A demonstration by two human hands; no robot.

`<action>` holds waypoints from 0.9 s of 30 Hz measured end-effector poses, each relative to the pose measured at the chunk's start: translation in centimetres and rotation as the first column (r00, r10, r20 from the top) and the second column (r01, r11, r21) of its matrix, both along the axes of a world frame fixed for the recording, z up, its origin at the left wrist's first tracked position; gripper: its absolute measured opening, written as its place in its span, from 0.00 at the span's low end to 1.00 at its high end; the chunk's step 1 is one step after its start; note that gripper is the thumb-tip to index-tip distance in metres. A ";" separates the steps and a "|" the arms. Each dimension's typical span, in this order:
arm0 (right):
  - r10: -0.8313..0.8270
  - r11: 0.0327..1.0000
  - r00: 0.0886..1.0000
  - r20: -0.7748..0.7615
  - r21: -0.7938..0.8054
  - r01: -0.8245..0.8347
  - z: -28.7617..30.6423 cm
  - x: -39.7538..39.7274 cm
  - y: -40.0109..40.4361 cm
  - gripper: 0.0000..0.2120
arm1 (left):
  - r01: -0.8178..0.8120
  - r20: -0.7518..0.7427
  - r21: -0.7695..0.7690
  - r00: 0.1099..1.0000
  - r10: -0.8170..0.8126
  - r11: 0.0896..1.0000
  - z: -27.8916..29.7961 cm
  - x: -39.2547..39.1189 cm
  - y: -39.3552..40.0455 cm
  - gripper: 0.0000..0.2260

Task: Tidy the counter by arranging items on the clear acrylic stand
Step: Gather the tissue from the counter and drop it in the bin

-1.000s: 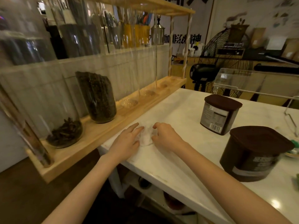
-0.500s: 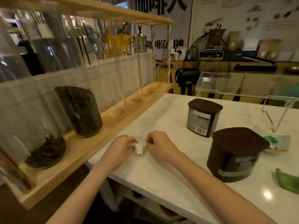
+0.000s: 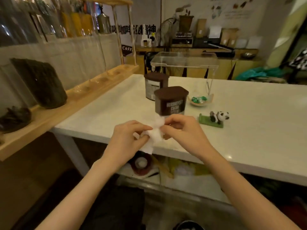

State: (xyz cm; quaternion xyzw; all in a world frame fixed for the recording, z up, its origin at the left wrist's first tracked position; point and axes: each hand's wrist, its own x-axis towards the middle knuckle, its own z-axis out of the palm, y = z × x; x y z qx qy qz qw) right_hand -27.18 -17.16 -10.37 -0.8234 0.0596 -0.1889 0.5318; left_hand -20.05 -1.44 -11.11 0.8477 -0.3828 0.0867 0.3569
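My left hand (image 3: 128, 138) and my right hand (image 3: 181, 130) both pinch a crumpled white tissue (image 3: 155, 134), lifted just above the front edge of the white counter (image 3: 249, 122). Behind the hands stand two brown-lidded cocoa tins, the near one (image 3: 170, 101) and the far one (image 3: 155, 84). The clear acrylic stand (image 3: 184, 61) rises at the back of the counter with nothing visible on its top. A small dish of green-wrapped candies (image 3: 200, 100) sits under its right leg. A panda figure on a green base (image 3: 216, 119) lies to the right of my hands.
A wooden rack (image 3: 69, 103) with tall glass tubes, some holding dark contents, runs along the counter's left side. A lower shelf (image 3: 166, 173) beneath the counter holds assorted items. A fan and boxes stand on the far back counter.
Both hands gathered the tissue off the countertop, crumpled it and raised it. My view swung right, bringing the panda figure and candy dish into sight.
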 end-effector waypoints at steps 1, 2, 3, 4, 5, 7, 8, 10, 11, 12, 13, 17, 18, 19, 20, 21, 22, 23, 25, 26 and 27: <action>-0.007 1.000 1.000 -0.015 0.017 0.007 -0.3 -2.1 -0.4 0.05 | 0.029 -0.028 0.010 0.999 -0.028 1.000 -0.6 -1.8 -0.6 0.10; -0.023 0.999 0.999 -0.036 0.022 0.023 -0.8 -4.2 -0.9 0.06 | 0.062 -0.060 0.019 0.996 -0.061 0.998 -1.3 -3.4 -1.1 0.10; -0.041 0.999 0.997 -0.059 0.027 0.042 -1.4 -6.2 -1.3 0.06 | 0.104 -0.098 0.020 0.990 -0.101 0.994 -2.0 -5.0 -1.7 0.11; -0.058 0.997 0.995 -0.081 0.045 0.062 -2.1 -8.3 -1.8 0.06 | 0.149 -0.135 0.019 0.980 -0.146 0.989 -2.9 -6.4 -2.2 0.11; -0.073 0.994 0.992 -0.105 0.070 0.081 -3.0 -10.1 -2.2 0.06 | 0.191 -0.161 0.026 0.970 -0.185 0.981 -3.9 -7.7 -2.8 0.12; -0.106 0.988 0.980 -0.166 0.091 0.123 -5.3 -13.5 -3.0 0.07 | 0.249 -0.188 0.078 0.955 -0.231 0.965 -6.1 -9.7 -4.0 0.12; -0.131 0.984 0.971 -0.198 0.091 0.151 -6.7 -14.9 -3.4 0.07 | 0.266 -0.212 0.097 0.947 -0.241 0.959 -7.4 -10.6 -4.7 0.13; -0.186 0.966 0.946 -0.265 0.125 0.225 -10.2 -17.1 -4.6 0.07 | 0.288 -0.283 0.130 0.928 -0.243 0.949 -10.4 -12.0 -6.2 0.13; -0.208 0.951 0.931 -0.300 0.161 0.264 -12.2 -17.9 -5.2 0.07 | 0.297 -0.325 0.147 0.915 -0.238 0.944 -12.0 -12.6 -6.9 0.13; -0.226 0.931 0.913 -0.338 0.199 0.305 -14.4 -18.6 -5.7 0.06 | 0.306 -0.372 0.158 0.899 -0.230 0.939 -13.8 -13.0 -7.6 0.11; -0.247 0.909 0.893 -0.377 0.231 0.348 -16.6 -19.2 -6.0 0.06 | 0.315 -0.422 0.173 0.880 -0.219 0.933 -15.6 -13.4 -8.2 0.08; -0.368 0.809 0.791 -0.488 0.251 0.532 -25.9 -20.3 -7.1 0.15 | 0.331 -0.517 0.295 0.844 -0.142 0.896 -23.9 -13.7 -10.4 0.10; -0.384 0.792 0.772 -0.507 0.250 0.557 -28.2 -20.4 -7.3 0.15 | 0.336 -0.528 0.318 0.839 -0.129 0.887 -26.2 -13.6 -10.9 0.10; -0.387 0.785 0.755 -0.529 0.241 0.571 -30.4 -20.4 -7.4 0.13 | 0.338 -0.545 0.330 0.831 -0.115 0.882 -28.4 -13.6 -11.4 0.10; -0.382 0.784 0.740 -0.553 0.230 0.577 -32.8 -20.4 -7.6 0.13 | 0.329 -0.570 0.333 0.817 -0.089 0.884 -30.7 -13.7 -11.8 0.09; -0.378 0.785 0.722 -0.580 0.213 0.582 -35.3 -20.3 -7.8 0.14 | 0.319 -0.593 0.340 0.803 -0.062 0.885 -33.3 -13.7 -12.1 0.07; -0.374 0.787 0.703 -0.606 0.194 0.586 -37.9 -20.3 -8.0 0.16 | 0.321 -0.613 0.349 0.789 -0.044 0.881 -36.1 -13.8 -12.4 0.06; -0.367 0.784 0.682 -0.633 0.183 0.592 -40.8 -20.2 -8.2 0.19 | 0.336 -0.623 0.364 0.781 -0.041 0.869 -39.0 -13.9 -12.7 0.06; -0.341 0.781 0.639 -0.690 0.169 0.601 -46.6 -20.1 -8.7 0.19 | 0.362 -0.618 0.403 0.785 -0.041 0.841 -45.2 -13.8 -13.4 0.06; -0.327 0.783 0.617 -0.716 0.161 0.601 -49.9 -19.9 -8.8 0.15 | 0.353 -0.625 0.418 0.780 -0.016 0.837 -48.3 -13.9 -13.6 0.06; -0.316 0.786 0.591 -0.742 0.144 0.602 -53.0 -19.8 -8.8 0.11 | 0.339 -0.637 0.436 0.771 0.019 0.834 -51.2 -14.0 -13.9 0.06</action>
